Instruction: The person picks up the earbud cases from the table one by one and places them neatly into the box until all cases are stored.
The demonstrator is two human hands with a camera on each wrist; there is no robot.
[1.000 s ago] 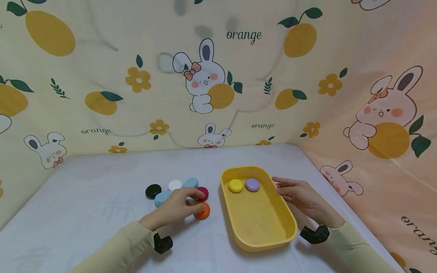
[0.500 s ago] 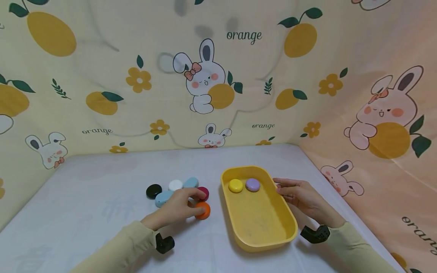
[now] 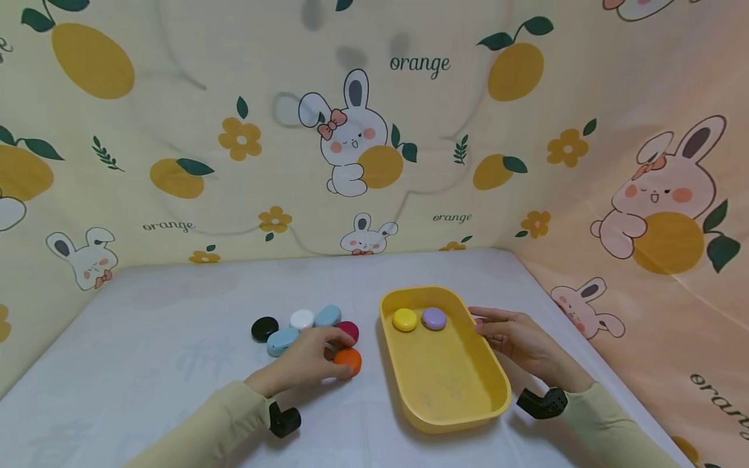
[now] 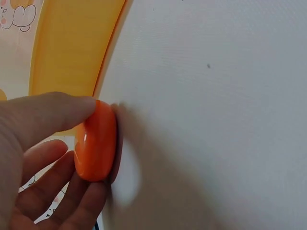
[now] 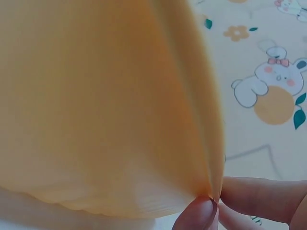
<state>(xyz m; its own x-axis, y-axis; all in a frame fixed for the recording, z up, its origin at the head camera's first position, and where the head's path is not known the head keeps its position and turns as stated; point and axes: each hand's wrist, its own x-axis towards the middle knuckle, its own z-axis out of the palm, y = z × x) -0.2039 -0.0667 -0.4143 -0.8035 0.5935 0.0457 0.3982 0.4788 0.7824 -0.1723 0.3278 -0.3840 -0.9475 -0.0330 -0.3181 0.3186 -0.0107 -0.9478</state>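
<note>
My left hand (image 3: 310, 356) pinches a glossy orange rounded disc (image 3: 348, 361) between thumb and fingers, low over the table. In the left wrist view the thumb lies on one edge of the orange disc (image 4: 97, 143) and fingertips on the opposite edge. Close beyond the hand lie a dark red disc (image 3: 349, 330), partly hidden, and a light blue oval piece (image 3: 282, 340). My right hand (image 3: 523, 341) holds the right rim of a yellow tray (image 3: 404, 400); the right wrist view has thumb and finger pinching that rim. A yellow disc (image 3: 405, 319) and a purple disc (image 3: 434, 318) lie inside the tray.
Farther back in the cluster are a black disc (image 3: 265, 329), a white disc (image 3: 302, 319) and another light blue oval piece (image 3: 328, 316). A white cloth (image 3: 175, 338) covers the table. Printed fabric walls (image 3: 234, 188) rise at the back and right.
My left thumb and fingers have closed on the orange disc, which now looks slightly tilted. The right hand and tray stay in place; the head view has shifted slightly.
</note>
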